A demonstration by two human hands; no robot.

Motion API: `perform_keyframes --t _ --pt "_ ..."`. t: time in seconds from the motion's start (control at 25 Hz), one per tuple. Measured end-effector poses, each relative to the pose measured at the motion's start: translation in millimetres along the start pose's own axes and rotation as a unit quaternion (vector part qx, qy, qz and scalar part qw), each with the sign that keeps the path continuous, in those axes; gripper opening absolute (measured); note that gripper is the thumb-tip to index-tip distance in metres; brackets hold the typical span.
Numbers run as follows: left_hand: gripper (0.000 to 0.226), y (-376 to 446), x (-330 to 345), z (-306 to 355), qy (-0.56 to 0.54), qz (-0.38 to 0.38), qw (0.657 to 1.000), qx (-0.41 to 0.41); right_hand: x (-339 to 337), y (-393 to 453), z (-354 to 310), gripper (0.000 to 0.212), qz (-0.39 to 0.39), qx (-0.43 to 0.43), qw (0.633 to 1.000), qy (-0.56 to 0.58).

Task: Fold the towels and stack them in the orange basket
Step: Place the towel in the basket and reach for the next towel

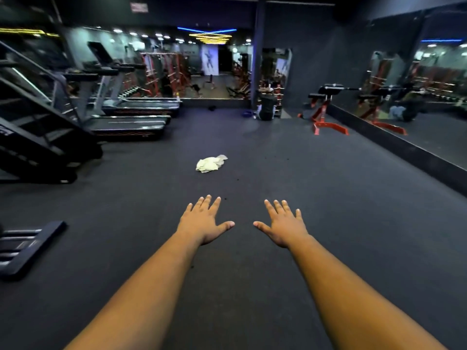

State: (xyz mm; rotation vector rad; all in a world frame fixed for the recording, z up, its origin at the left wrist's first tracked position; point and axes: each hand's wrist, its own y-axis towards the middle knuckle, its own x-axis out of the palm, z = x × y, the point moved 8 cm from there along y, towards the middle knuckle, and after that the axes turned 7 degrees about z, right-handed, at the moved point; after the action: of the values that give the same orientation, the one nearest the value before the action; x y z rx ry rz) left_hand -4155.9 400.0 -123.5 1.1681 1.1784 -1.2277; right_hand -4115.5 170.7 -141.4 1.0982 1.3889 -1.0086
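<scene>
Short of the towels (211, 163), both hands held out palm-down, fingers straight and spread, holding nothing: left hand (204, 223), right hand (282, 225). Towels lie crumpled on the dark floor (328, 198) beyond the fingertips, unfolded. Orange basket not in view. Judgement: nothing done yet; folding and stacking all remain

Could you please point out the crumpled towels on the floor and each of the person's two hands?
crumpled towels (208, 164): head view, middle of the pale heap on the dark floor.
left hand (202, 222): head view, back of the hand, fingers spread.
right hand (285, 226): head view, back of the hand, fingers spread.
</scene>
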Motion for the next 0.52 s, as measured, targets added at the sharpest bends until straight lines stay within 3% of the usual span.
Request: perform_keyframes --t 0.52 --pt "0.100 82.0 -4.4 -162.2 0.009 0.006 0.999 -0.037 9.9 139.6 -146.5 0.094 0.002 -0.040 0.999 -0.005"
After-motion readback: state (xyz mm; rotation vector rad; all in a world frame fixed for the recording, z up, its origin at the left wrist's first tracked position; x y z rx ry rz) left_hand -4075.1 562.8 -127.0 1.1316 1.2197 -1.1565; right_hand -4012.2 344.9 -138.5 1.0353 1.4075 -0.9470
